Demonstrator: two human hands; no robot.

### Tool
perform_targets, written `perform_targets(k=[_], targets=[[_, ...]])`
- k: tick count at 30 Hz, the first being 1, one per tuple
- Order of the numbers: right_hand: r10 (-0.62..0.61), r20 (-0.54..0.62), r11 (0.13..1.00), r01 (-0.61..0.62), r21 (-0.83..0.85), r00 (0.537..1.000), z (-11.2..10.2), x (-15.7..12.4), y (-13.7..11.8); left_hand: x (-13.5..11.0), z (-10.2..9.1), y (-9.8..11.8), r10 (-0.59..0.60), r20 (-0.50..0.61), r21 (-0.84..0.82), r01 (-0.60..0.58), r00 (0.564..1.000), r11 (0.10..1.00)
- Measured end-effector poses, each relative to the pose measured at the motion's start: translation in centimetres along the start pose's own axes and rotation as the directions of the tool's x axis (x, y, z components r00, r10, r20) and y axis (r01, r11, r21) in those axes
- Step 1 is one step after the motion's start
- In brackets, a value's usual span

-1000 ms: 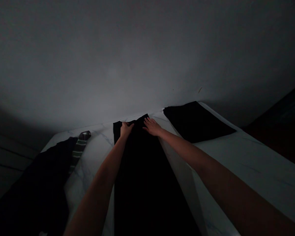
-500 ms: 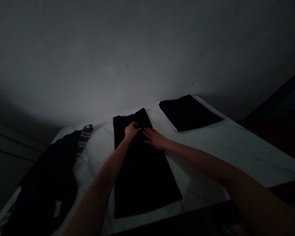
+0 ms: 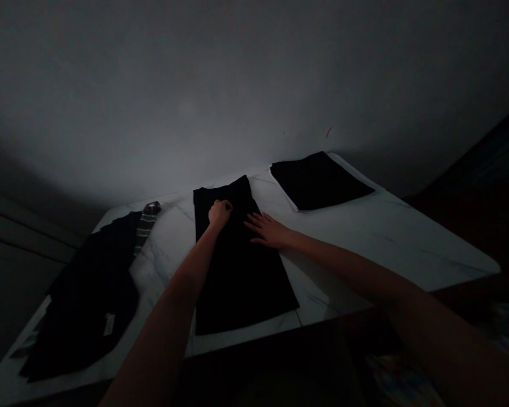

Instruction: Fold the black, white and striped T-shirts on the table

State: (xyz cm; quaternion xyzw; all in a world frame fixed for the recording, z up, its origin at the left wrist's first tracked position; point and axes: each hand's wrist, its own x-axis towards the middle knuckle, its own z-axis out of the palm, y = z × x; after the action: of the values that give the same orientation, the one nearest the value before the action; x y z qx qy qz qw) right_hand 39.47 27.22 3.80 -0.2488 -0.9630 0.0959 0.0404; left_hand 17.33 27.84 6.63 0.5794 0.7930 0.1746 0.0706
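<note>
A long black folded garment [image 3: 241, 282] lies on the white marble-patterned table [image 3: 407, 243], its narrower end towards the wall. Over its upper part my left hand [image 3: 220, 213] is closed, thumb and fingers brought together in a pinch. Whether cloth or something small is between those fingers is too dark to make out. My right hand [image 3: 269, 230] rests flat at the garment's right edge, fingers spread on the black cloth.
A folded black cloth [image 3: 322, 181] with a white edge lies at the back right. Dark clothes [image 3: 93, 288] with a white tag and a striped grey piece [image 3: 145, 229] are heaped at the left. The grey wall [image 3: 237, 85] borders the table's far side.
My left hand has shifted a little left and its fingers have closed together. The right hand stays flat on the garment. The whole view has tilted slightly, showing more of the table's front edge.
</note>
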Motion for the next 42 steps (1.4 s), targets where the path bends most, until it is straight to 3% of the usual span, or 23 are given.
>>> perform_targets(k=[3, 6, 8, 11, 13, 16, 21, 24, 27, 30, 34, 39, 42], targets=[[-0.146, 0.022, 0.988, 0.145, 0.048, 0.989, 0.9, -2.8, -1.7, -0.9, -0.1, 0.6, 0.048, -0.015, 0.052, -0.047, 0.999, 0.998], [-0.260, 0.056, 0.959, 0.250, 0.133, 0.964, 1.2, -7.1, -4.0, -2.3, -0.6, 1.3, 0.172, -0.083, 0.146, -0.159, 0.982, 0.976], [-0.316, 0.076, 0.934, 0.296, 0.199, 0.946, 1.0, -10.1, -5.4, -3.9, -0.9, 1.5, 0.282, -0.101, 0.184, -0.260, 0.954, 0.948], [-0.373, 0.106, 0.895, 0.327, 0.304, 0.922, 0.1, -13.3, -6.6, -7.4, -1.1, 1.2, 0.461, -0.006, 0.173, -0.453, 0.887, 0.875], [-0.356, 0.096, 0.881, 0.300, 0.365, 0.930, -0.4, -14.4, -6.8, -10.4, -1.2, 0.5, 0.561, 0.083, 0.120, -0.567, 0.824, 0.815], [-0.237, 0.017, 0.896, 0.212, 0.390, 0.971, -0.6, -14.6, -6.9, -15.4, -1.6, -0.7, 0.646, 0.175, 0.003, -0.657, 0.743, 0.754], [-0.163, -0.053, 0.949, 0.172, 0.266, 0.985, -0.3, -13.7, -8.7, -21.2, -2.0, -1.1, 0.708, 0.234, -0.146, -0.695, 0.667, 0.704], [-0.189, -0.042, 0.962, 0.193, 0.190, 0.981, -0.1, -13.5, -10.0, -21.5, -1.8, -1.0, 0.727, 0.217, -0.146, -0.715, 0.651, 0.684], [-0.204, -0.021, 0.967, 0.205, 0.150, 0.979, -0.4, -12.9, -10.2, -20.2, -1.5, -0.9, 0.754, 0.213, -0.100, -0.754, 0.621, 0.649], [-0.203, 0.091, 0.972, 0.189, 0.139, 0.975, -1.5, -11.5, -9.6, -19.0, -1.2, -1.0, 0.790, 0.212, -0.064, -0.798, 0.576, 0.599], [-0.296, 0.267, 0.952, 0.261, 0.157, 0.917, -3.6, -9.4, -8.6, -18.4, -0.8, -1.0, 0.813, 0.200, -0.052, -0.822, 0.547, 0.566], [-0.418, 0.209, 0.892, 0.356, 0.277, 0.884, -4.4, -8.8, -7.7, -18.8, -0.6, -1.5, 0.846, 0.194, -0.075, -0.852, 0.497, 0.518], [-0.469, 0.162, 0.805, 0.345, 0.484, 0.868, -4.2, -9.1, -6.9, -19.3, -0.8, -1.5, 0.879, 0.215, -0.109, -0.884, 0.426, 0.455]])
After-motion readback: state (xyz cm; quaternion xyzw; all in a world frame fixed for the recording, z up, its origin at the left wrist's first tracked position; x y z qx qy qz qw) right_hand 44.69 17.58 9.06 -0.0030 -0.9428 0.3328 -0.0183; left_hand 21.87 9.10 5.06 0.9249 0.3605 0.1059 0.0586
